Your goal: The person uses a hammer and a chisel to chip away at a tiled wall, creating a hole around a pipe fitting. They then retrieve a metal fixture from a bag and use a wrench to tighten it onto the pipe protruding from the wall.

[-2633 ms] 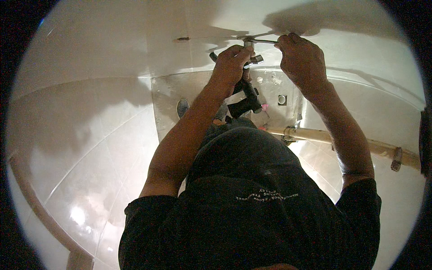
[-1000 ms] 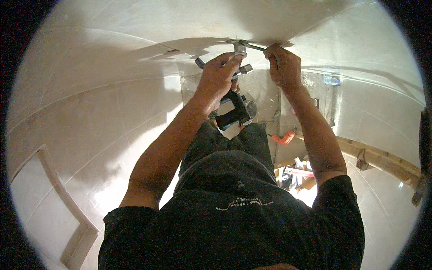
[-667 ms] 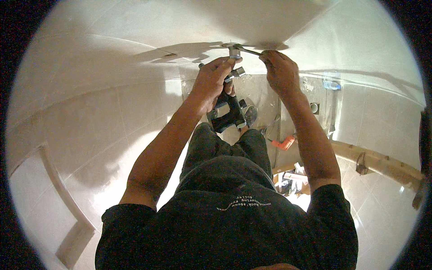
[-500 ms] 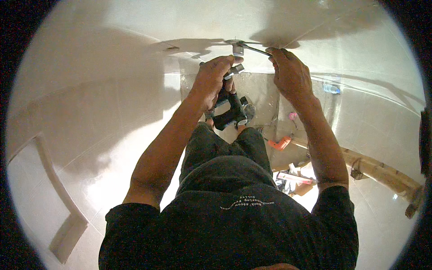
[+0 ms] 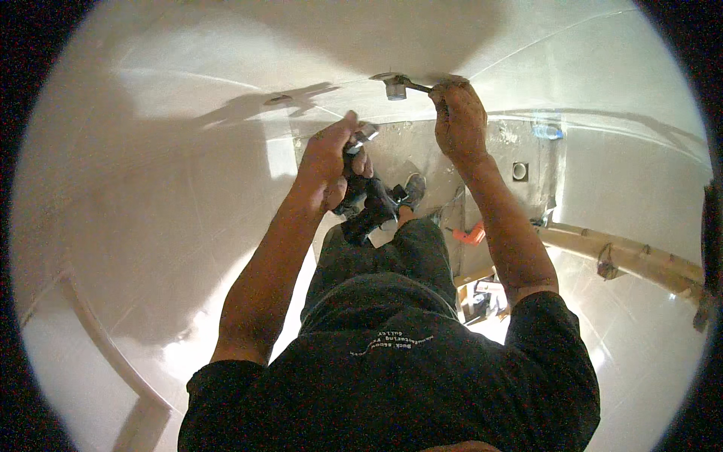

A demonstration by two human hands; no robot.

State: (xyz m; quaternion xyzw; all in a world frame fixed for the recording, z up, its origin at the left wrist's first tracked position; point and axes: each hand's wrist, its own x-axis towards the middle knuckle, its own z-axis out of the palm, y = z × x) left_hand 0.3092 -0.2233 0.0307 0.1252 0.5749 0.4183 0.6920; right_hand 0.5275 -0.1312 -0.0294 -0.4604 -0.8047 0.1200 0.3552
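My right hand [image 5: 461,124] is closed on the handle of a dark, slim wrench [image 5: 419,87]. The wrench's far end meets a short round metal fitting [image 5: 395,92] that sticks out of the pale wall. Lower and to the left, my left hand [image 5: 324,160] grips a black piece with a shiny metal end [image 5: 364,137], held apart from the fitting. Below that hand is a black, angular object [image 5: 369,215] with thick tubular parts; whether it joins the held piece I cannot tell. My left fingers partly hide the held piece.
An orange power drill [image 5: 471,235] lies on the floor to the right. Beyond it a bamboo pole [image 5: 614,260] runs toward the right edge. A small square drain [image 5: 520,172] and a clear-and-blue plastic item [image 5: 547,129] are near the wall. A hole [image 5: 279,99] shows in the wall left of the fitting.
My left hand, with the held piece, has moved down and left, away from the fitting. My right hand has shifted slightly left, still on the wrench. The view has tilted a little.
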